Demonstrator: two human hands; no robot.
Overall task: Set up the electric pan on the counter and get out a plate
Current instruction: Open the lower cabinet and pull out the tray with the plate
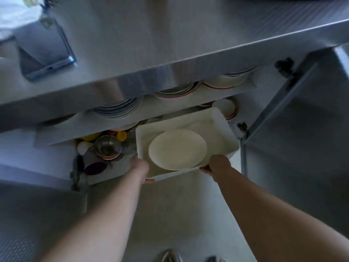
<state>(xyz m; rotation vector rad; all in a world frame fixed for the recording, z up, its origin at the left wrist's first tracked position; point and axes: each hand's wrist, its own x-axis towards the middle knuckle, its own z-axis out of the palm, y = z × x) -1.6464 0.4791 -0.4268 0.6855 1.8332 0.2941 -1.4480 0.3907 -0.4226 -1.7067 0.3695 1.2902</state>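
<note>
A round cream plate (177,149) lies in a white rectangular bin (222,125) that sticks out of the open cabinet below the steel counter (151,44). My left hand (140,166) grips the bin's near left corner, fingers hidden underneath. At the near right corner my right hand (217,164) grips the bin's front edge. No electric pan is in view.
Stacks of plates (120,108) line the upper shelf. Cups, a steel bowl (107,144) and a purple cup (94,165) crowd the lower shelf on the left. An open cabinet door (283,103) stands to the right. A phone (45,53) leans on the counter.
</note>
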